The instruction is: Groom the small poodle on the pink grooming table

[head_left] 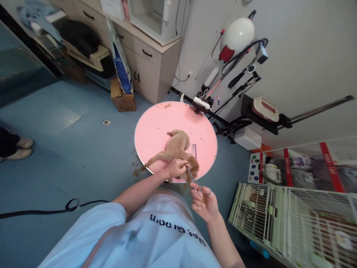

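Observation:
A small tan dog point(177, 143) lies on a round pink table point(147, 126), its fluffier, darker head toward me. My left hand point(177, 168) is closed at the dog's head, the fingertips pinching there; exactly which part they grip is hard to make out. In my right hand point(205, 203) is a pair of scissors point(193, 178), with fingers through the handle rings. The blades reach up to the fur beside my left fingertips. A comb point(194, 150) lies on the table just right of the dog.
Fur clippings are scattered on the tabletop and the floor at its left. A grooming dryer point(237, 35) stands behind the table, near a white bottle point(202, 103). Wire cages point(251, 212) flank me on the right. A cardboard box point(124, 100) and a person's shoes point(23, 149) are leftward.

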`<state>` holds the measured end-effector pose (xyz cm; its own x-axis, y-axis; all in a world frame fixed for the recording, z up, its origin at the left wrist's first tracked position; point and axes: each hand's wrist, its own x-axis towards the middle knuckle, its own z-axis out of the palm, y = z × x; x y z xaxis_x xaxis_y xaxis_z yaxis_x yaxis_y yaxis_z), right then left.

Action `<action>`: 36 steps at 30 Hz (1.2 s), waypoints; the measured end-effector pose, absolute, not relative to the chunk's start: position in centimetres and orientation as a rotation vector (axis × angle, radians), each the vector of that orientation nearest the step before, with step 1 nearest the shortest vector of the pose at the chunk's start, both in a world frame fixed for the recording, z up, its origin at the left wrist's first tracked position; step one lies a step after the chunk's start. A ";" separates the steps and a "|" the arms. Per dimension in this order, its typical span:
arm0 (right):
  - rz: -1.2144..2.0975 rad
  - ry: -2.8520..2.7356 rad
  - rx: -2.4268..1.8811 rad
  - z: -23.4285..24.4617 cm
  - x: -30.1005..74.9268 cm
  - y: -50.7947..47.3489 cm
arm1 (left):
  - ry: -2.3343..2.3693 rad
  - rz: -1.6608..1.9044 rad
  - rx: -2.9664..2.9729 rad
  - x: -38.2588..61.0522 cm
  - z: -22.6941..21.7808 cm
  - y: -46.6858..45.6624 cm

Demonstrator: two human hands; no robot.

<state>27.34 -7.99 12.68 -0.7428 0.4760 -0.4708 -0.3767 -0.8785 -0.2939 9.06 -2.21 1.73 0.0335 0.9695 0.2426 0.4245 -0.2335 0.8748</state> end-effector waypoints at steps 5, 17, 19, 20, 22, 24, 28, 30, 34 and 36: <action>2.597 -0.150 -0.782 12.5 26.4 -6.8 | 1.423 1.153 1.706 9.1 1.9 -2.3; 2.399 -0.324 -0.982 12.1 25.7 -7.1 | 1.417 1.191 1.765 9.1 1.7 -2.2; 2.369 -0.379 -0.992 12.6 25.9 -7.4 | 1.417 1.178 1.766 9.1 1.6 -2.2; 2.362 -0.396 -0.991 12.9 26.1 -7.5 | 1.419 1.168 1.761 9.1 1.6 -2.2; 2.356 -0.413 -0.989 13.3 26.3 -7.8 | 1.420 1.143 1.744 9.1 1.6 -2.1; 2.360 -0.414 -0.991 13.6 26.5 -7.9 | 1.419 1.126 1.723 9.1 1.7 -2.2; 2.439 -0.345 -0.989 13.6 26.4 -7.6 | 1.440 1.099 1.691 9.1 2.2 -2.2; 2.489 -0.304 -0.969 13.6 26.4 -7.4 | 1.432 1.084 1.695 9.0 2.4 -2.2; 2.544 -0.301 -0.921 13.4 26.4 -7.2 | 1.430 1.079 1.704 8.9 2.3 -2.1; 2.569 -0.294 -0.901 13.3 26.4 -7.2 | 1.437 1.092 1.699 8.9 2.2 -2.1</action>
